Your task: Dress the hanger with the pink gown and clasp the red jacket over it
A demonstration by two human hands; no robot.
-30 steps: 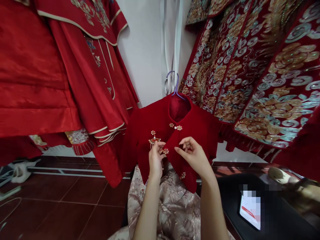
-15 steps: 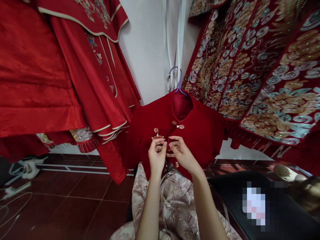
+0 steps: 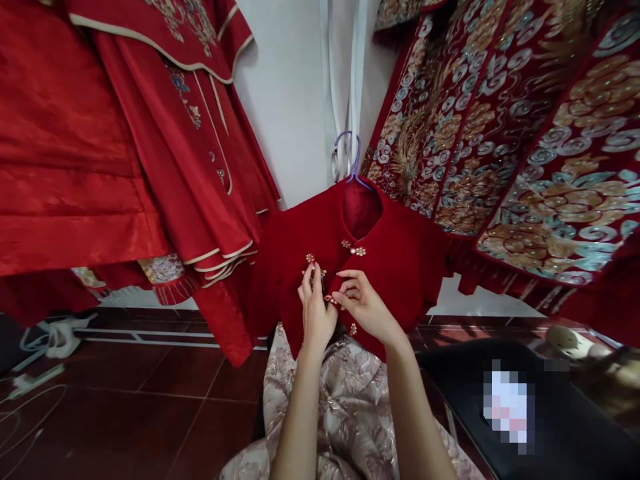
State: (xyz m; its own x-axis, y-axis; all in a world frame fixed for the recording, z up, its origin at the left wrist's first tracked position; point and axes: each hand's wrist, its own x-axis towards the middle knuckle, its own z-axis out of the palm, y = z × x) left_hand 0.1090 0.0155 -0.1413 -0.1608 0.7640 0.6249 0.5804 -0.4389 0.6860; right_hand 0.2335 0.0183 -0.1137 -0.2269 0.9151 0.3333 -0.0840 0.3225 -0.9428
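Note:
A dark red velvet jacket (image 3: 400, 260) hangs on a purple hanger (image 3: 353, 160) in front of me. Its top knot button (image 3: 354, 249) is fastened. My left hand (image 3: 316, 307) pinches the left front edge at the second knot button (image 3: 330, 299), just below a gold tasselled brooch (image 3: 311, 261). My right hand (image 3: 363, 305) grips the right front edge at the same button, fingertips meeting those of the left. A third button (image 3: 353, 328) shows below my hands. A pale floral skirt (image 3: 345, 400) hangs under the jacket.
Red satin garments (image 3: 125, 147) hang at the left. Embroidered red and gold panels (image 3: 525, 133) hang at the right. A black surface (image 3: 575, 433) with a phone (image 3: 507, 407) lies at the lower right. White cables (image 3: 40, 347) lie on the dark tiled floor (image 3: 125, 413).
A second ago the jacket fronts were parted at the second button with my hands apart. My hands have come together and now hold both edges closed at that button.

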